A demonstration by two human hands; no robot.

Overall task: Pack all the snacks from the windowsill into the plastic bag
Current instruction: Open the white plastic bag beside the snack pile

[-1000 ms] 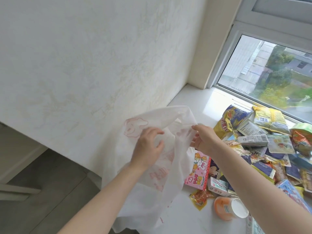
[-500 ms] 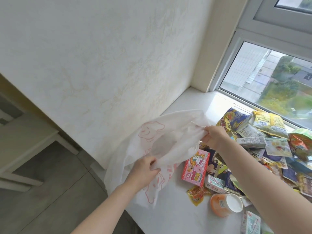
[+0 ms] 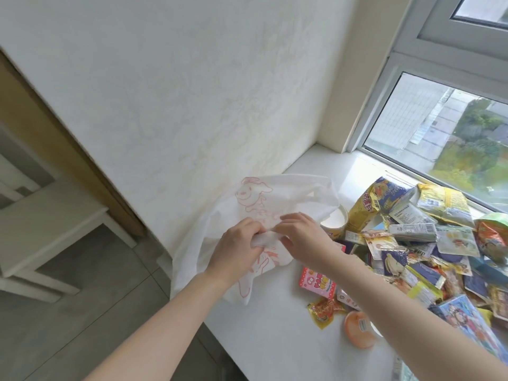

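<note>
white plastic bag (image 3: pixel 277 196) is pinched by the left hand (image 3: pixel 236 247) and right hand (image 3: pixel 302 237); pull its top wide open first, near the snacks (image 3: pixel 412 237).

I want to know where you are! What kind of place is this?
Probably a room in a flat, several floors up. A white windowsill runs under a window that looks down on trees and buildings, a tiled floor lies below, and snack packets are heaped on the sill.
</note>
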